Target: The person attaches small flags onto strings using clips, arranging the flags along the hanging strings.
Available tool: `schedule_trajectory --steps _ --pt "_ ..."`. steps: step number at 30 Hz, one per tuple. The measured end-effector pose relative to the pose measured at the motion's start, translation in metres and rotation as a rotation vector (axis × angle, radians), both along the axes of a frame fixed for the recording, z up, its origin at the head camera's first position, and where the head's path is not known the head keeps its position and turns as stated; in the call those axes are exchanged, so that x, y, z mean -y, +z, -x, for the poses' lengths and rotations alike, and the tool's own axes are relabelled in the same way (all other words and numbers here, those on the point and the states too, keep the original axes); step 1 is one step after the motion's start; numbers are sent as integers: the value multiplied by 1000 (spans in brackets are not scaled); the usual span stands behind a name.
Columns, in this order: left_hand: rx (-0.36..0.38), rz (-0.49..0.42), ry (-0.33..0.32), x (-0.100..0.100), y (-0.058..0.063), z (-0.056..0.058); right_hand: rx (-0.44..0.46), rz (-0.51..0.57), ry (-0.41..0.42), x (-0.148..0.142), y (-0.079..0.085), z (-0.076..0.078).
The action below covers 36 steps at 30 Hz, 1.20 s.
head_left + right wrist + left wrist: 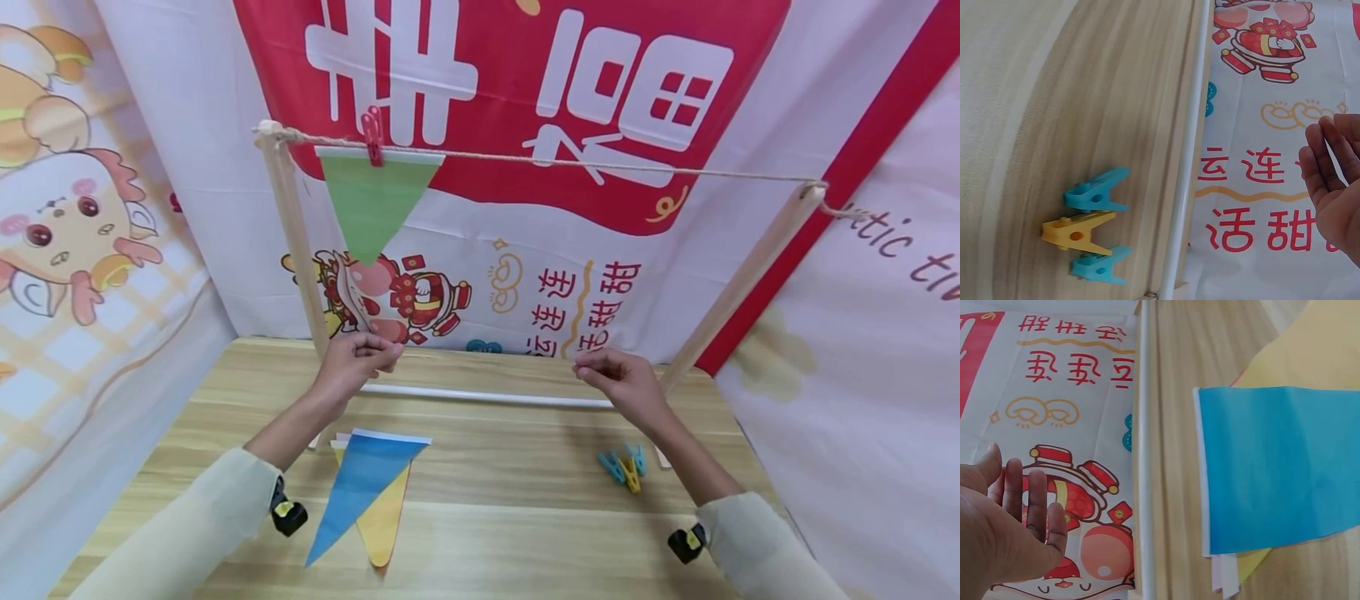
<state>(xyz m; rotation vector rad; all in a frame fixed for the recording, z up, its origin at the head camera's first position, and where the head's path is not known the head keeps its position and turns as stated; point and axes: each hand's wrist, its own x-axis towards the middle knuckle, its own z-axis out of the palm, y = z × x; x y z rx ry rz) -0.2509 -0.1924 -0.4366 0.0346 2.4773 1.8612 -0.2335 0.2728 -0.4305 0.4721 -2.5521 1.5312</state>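
Both hands are raised over the wooden table, holding nothing. My left hand [360, 362] hovers near the left post, its fingers loosely bent in the left wrist view. Below it lies a small stack of triangular pennants, a blue pennant [367, 475] on top of a yellow pennant [384, 517]. My right hand [622, 383] is at the right, fingers relaxed, with several clothespins, blue and one yellow clothespin [1075, 234], on the table below it. Above, a green pennant [378, 196] hangs from the string [570, 162], held by a red clothespin [372, 137].
The string is tied between a left wooden post [292, 233] and a right wooden post [742, 275]. A white rod [487, 395] runs low between them. Printed cloth [465, 225] hangs behind and at both sides of the wooden table [540, 542].
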Motion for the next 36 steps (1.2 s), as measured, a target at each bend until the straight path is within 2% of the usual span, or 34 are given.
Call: schedule_trajectory --steps 10,17,20,25,36 --pt "36 -6 -15 -2 -12 -4 21 -51 -19 -5 -12 -5" --pt "86 47 -5 0 -21 -5 80 -91 -52 -9 -19 -12" --pt "108 34 -3 0 -24 -6 99 -99 -54 -11 -23 -14" --pt "136 24 -3 1 -29 -9 97 -113 -43 -15 -31 -17" --pt "180 75 -12 7 -41 -12 100 -145 -56 -22 -41 -21"
